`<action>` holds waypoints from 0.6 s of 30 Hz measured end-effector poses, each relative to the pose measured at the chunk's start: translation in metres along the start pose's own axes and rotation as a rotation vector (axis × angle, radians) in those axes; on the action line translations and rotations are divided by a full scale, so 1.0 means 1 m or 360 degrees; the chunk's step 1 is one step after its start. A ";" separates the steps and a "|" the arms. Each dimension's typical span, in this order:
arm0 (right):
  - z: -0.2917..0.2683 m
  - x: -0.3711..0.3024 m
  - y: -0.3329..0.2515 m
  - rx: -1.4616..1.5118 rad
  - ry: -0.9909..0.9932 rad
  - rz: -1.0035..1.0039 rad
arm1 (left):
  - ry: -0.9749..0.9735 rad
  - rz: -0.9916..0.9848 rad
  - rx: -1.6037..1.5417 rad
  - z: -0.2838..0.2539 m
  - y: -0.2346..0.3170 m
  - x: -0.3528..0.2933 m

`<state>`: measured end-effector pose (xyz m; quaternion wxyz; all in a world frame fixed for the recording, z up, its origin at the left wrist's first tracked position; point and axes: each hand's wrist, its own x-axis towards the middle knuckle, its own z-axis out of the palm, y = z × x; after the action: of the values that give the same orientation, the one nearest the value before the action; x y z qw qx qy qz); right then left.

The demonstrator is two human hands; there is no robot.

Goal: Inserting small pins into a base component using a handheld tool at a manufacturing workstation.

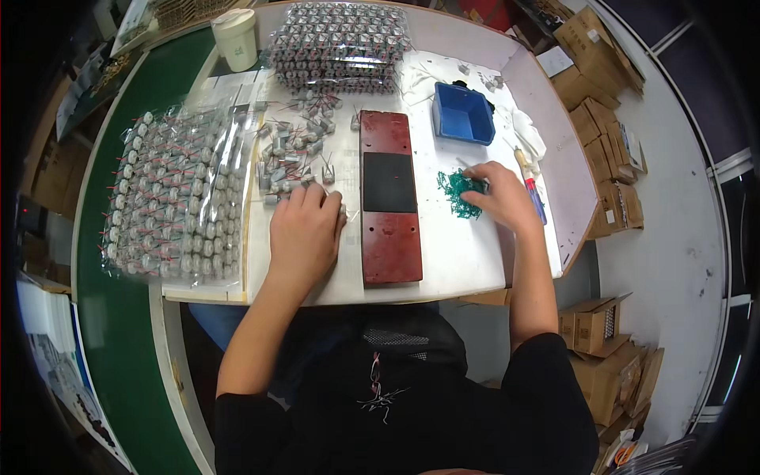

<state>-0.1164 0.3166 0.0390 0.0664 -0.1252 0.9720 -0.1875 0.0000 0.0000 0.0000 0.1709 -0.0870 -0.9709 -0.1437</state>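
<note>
My left hand (307,229) is at the near edge of a loose heap of small grey cylindrical motors (297,150) with thin red wires. Its fingers are bent, and a grey motor (343,212) shows at the thumb side, seemingly held there. My right hand (505,196) reaches over a small pile of green bits (457,192), thumb and forefinger apart and touching its edge. Between the hands lies a long dark-red board (392,249) with a black pad (389,182) across its middle. No motor rests on the pad.
A clear plastic tray of motors (170,198) lies at left, and stacked trays (340,47) stand at the back. A blue bin (463,115) and a screwdriver (534,190) are at right, by the low side wall (558,134). A lidded cup (236,39) stands back left.
</note>
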 end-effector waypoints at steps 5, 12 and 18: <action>0.016 0.006 -0.004 0.0023 0.0139 -0.0136 | 0.0058 0.0059 0.0131 -0.008 0.002 0.043; -0.001 0.044 -0.037 -0.0140 0.0113 -0.0380 | -0.0247 0.0101 -0.0201 -0.007 0.029 0.080; 0.011 0.055 -0.049 0.0064 0.0071 -0.0288 | -0.0022 0.0462 -0.0538 0.018 0.016 0.065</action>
<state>-0.1569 0.2541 0.0434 0.0299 -0.2069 0.9540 -0.2149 -0.0624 0.0285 0.0113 0.1662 -0.2543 -0.9114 -0.2776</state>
